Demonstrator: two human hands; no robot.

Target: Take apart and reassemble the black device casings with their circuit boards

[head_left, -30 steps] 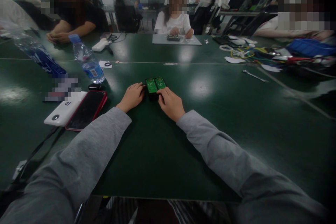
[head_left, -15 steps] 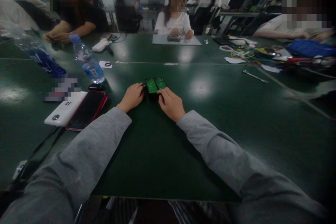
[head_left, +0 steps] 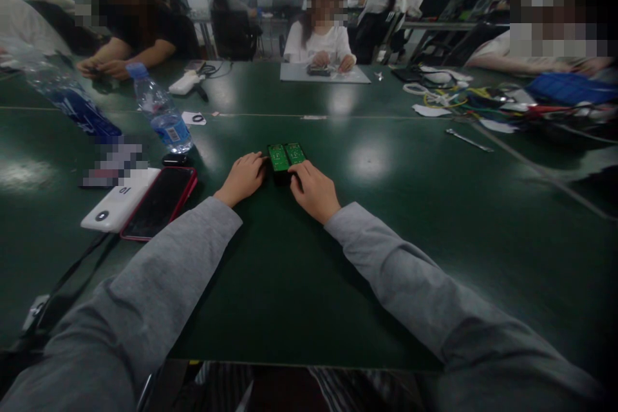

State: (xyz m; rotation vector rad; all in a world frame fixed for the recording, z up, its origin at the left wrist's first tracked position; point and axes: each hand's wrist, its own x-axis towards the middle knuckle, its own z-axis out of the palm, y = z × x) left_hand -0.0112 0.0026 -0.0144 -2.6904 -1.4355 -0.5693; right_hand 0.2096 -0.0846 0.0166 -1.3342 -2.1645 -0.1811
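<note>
A small black box-like block with two green circuit boards [head_left: 279, 158] side by side on its top sits on the dark green table. My left hand [head_left: 244, 177] is curled at the block's left side, its index fingertip against the edge. At the near right corner, my right hand [head_left: 316, 190] has its fingers on the right board's edge and the thumb tucked low by the front. Both hands hold the block between them. The undersides of my fingers are hidden.
Left of my arm lie a red-cased phone [head_left: 159, 203], a white power bank [head_left: 120, 199] and a black case [head_left: 175, 159]. Water bottles [head_left: 161, 112] stand behind. A wrench [head_left: 468, 140] and tangled cables [head_left: 444, 98] lie right. Across the table, a person works on a white board [head_left: 290, 73].
</note>
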